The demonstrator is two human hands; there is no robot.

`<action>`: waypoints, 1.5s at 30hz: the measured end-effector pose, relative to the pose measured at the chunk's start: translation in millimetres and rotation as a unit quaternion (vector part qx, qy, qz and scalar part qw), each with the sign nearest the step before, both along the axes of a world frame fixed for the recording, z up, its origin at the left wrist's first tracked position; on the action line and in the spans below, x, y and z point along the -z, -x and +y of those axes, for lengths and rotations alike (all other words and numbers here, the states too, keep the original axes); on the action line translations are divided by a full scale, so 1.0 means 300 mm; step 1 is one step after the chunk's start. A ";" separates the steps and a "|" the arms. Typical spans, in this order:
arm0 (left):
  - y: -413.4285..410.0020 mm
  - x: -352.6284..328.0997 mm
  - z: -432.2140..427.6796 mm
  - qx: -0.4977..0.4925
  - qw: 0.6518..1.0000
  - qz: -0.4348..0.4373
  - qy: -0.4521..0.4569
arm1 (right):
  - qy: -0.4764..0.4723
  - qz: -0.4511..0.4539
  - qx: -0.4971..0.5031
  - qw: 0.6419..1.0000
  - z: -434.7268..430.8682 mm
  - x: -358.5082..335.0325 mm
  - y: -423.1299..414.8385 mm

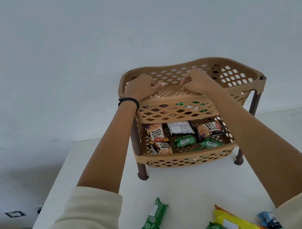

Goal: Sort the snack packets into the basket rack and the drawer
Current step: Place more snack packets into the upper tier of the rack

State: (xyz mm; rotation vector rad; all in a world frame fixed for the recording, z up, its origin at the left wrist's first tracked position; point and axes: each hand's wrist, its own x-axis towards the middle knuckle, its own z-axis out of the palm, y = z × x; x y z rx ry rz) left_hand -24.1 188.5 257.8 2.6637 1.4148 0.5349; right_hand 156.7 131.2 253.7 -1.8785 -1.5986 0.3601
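White table (181, 185) against a pale wall carries the basket rack (248, 77). Left hand (140, 88) and right hand (198, 82) reach over its top tier, fingers curled; contents of either grasp cannot be determined. Peanut packets (156, 133) occupy the lower tier, apparently sorted; a green packet (154, 219) lies unsorted nearer.
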 end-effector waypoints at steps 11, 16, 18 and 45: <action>0.036 0.026 -0.078 -0.011 0.983 -0.168 -0.073 | -0.194 0.071 -0.042 0.978 -0.096 -0.002 0.037; 0.105 0.101 -0.150 0.039 0.968 -0.234 -0.075 | -0.332 0.136 -0.063 0.931 -0.192 0.036 0.104; 0.153 0.134 -0.195 0.089 0.964 -0.241 -0.071 | -0.373 0.056 -0.091 0.922 -0.244 0.080 0.141; 0.861 0.815 -0.649 -0.110 0.942 -0.051 0.314 | 0.113 -0.029 -0.356 0.927 -0.427 0.865 0.413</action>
